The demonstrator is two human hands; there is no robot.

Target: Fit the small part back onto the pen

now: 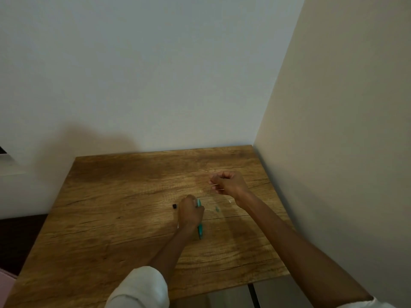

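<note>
My left hand [190, 211] grips a teal pen [200, 230] in a fist over the middle of the wooden table [111, 218]; the pen's tip sticks out below the hand toward me. My right hand [229, 183] is farther back and to the right, fingers curled, pinching a thin pale sliver [215, 185] that is too small to identify. A small black piece [175, 206] lies just left of my left hand. A small teal piece [217, 209] lies between the hands, and a small white piece [230, 201] lies beside my right wrist.
The table stands in a corner, with a white wall [155, 74] behind it and a cream wall [344, 130] along its right edge. A dark surface [20, 236] lies beyond the table's left edge.
</note>
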